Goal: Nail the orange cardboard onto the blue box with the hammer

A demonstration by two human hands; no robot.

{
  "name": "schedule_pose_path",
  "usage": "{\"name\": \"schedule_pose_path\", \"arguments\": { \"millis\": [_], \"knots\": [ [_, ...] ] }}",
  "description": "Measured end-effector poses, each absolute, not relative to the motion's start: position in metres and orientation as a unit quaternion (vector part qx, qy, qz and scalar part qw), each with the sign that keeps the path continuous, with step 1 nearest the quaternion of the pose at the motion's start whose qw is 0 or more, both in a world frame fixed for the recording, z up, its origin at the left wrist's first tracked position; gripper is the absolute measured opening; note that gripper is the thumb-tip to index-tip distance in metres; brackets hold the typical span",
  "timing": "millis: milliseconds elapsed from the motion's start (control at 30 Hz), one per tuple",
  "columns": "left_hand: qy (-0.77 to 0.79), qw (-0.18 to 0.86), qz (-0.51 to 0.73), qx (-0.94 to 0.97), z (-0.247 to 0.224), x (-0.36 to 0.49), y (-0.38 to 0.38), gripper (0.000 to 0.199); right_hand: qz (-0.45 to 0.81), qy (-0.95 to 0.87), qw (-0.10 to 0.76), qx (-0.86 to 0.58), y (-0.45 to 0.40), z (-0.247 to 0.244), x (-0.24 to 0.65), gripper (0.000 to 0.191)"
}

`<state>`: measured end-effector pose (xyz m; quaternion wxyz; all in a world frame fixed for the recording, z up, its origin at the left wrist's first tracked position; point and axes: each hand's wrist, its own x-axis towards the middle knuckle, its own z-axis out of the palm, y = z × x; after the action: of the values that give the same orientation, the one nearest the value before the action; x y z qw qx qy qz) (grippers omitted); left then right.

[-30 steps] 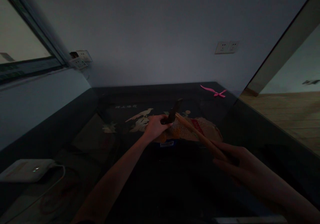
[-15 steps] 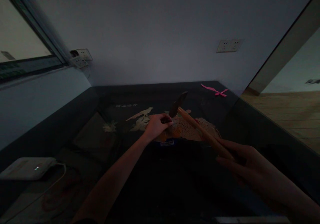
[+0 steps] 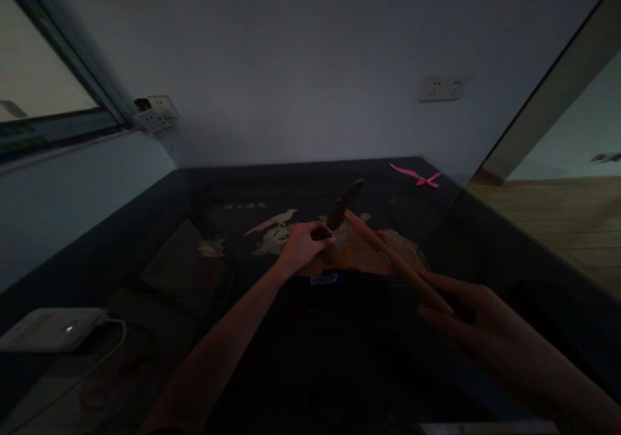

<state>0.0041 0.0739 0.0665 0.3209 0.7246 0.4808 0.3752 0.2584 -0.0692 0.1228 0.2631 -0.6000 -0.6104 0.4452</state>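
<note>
A hammer (image 3: 378, 246) with a dark head and a pale wooden handle slants across the middle of the head view. My right hand (image 3: 470, 318) is closed round the lower end of its handle. The hammer's head hangs just beside the fingertips of my left hand (image 3: 305, 244), which are pinched together. What they hold is hidden by the fingers and the dim light. My left hand rests over a brown sheet (image 3: 402, 250) dotted with many small holes and marked with orange patches. Under its near edge shows a blue item with a pale label (image 3: 324, 279).
A dark tabletop (image 3: 485, 247) printed with pale birds and flowers reaches to the wall. A pink ribbon (image 3: 421, 180) lies at the back right. On the left is a white device (image 3: 51, 331) with a cable. Wall sockets (image 3: 441, 89) sit above the table.
The hammer's head has dipped very slightly towards my left fingers. My left hand has stayed in place over the sheet.
</note>
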Motion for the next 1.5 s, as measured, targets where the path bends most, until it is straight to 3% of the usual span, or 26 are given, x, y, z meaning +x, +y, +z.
{"name": "schedule_pose_path", "arguments": {
  "millis": [300, 1233, 1500],
  "knots": [
    [0.480, 0.318, 0.379, 0.724, 0.0671, 0.0048, 0.0738, 0.006, 0.435, -0.612, 0.290, -0.593, -0.0705, 0.1205, 0.2596, 0.056],
    [0.480, 0.329, 0.383, 0.717, 0.0655, 0.0048, 0.0745, 0.010, 0.425, -0.627, 0.257, -0.599, -0.0712, 0.1240, 0.2598, 0.055],
    [0.474, 0.329, 0.386, 0.720, 0.0635, 0.0043, 0.0757, 0.008, 0.442, -0.603, 0.297, -0.594, -0.0726, 0.1194, 0.2570, 0.053]
  ]
}}
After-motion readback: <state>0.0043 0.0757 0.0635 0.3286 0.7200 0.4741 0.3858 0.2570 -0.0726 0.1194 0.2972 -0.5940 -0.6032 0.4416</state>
